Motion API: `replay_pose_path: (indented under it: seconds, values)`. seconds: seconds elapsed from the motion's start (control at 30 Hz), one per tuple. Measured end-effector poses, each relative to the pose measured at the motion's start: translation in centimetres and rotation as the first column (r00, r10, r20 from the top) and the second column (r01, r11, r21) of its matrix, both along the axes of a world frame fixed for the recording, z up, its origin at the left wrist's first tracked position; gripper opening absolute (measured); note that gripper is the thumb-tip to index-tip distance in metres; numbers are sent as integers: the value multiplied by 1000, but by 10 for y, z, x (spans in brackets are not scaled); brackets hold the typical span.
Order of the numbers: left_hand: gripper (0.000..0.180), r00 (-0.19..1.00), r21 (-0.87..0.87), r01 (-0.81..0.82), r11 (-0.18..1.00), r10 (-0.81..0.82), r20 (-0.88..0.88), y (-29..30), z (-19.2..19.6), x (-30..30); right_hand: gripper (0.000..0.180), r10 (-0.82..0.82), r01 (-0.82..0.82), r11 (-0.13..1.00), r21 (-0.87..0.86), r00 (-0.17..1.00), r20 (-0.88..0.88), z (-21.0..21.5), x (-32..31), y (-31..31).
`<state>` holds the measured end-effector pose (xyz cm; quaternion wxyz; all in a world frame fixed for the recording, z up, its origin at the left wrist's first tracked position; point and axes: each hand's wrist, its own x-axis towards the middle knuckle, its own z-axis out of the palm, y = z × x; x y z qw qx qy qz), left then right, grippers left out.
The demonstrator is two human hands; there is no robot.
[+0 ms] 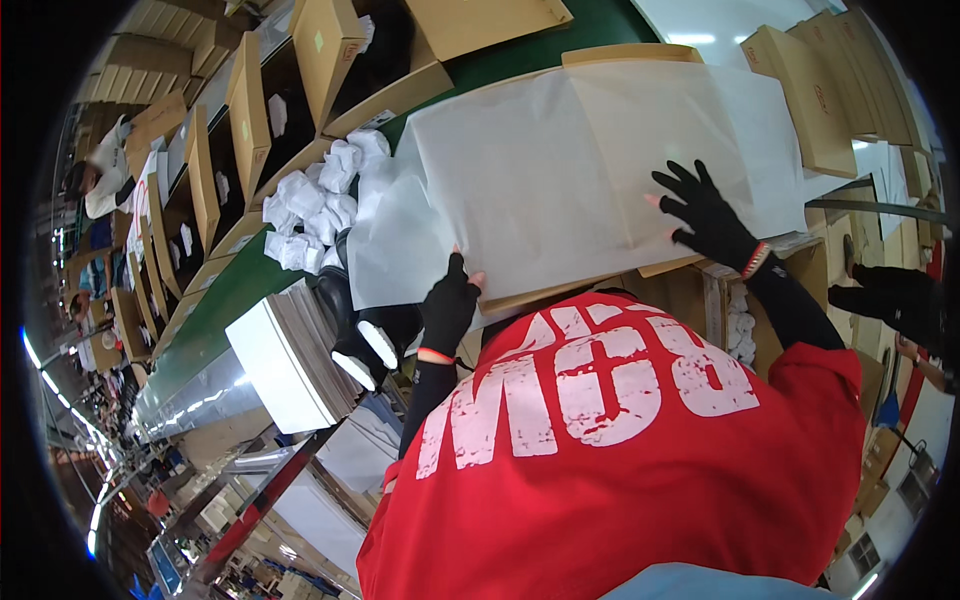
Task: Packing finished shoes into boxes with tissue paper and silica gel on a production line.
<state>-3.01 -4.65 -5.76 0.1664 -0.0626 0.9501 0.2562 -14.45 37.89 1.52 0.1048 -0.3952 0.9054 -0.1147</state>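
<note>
Sheets of thin white tissue paper [520, 180] lie spread over a long brown cardboard box. My right hand [708, 218], in a black glove with bare fingertips, rests on the right part of the paper with its fingers spread. At the paper's lower left edge is my left hand [450, 312], gloved the same way; its forefinger and thumb are stretched out and apart, touching the paper. Just left of it, black shoes or boots with white soles [378, 343] lie partly under the sheet. A heap of crumpled white paper wads [318, 205] sits beyond them.
Left of me, a stack of white sheets or boards [290, 360] stands beside the green conveyor belt [200, 335]. Open cardboard boxes [330, 50] line the belt's far side. Upright brown boxes [800, 95] stand at the right. Another person's dark-clothed legs [885, 300] show at far right.
</note>
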Motion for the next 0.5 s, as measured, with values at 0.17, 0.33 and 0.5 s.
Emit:
replay_pose_path:
  seconds: [0.17,0.33,0.5]
  values:
    - [65,996,53,86,995,-87,7,-6,15,-45,116,-270,189,869,458,956,118,-6,11,-5]
    - [72,970,26,242,970,-243,21,-12,2,-44,120,-190,190,963,193,982,-15,-5,-19,-45]
    - [74,968,59,243,968,-247,52,-3,14,-49,135,-28,29,988,149,1000,-4,-47,-60,-124]
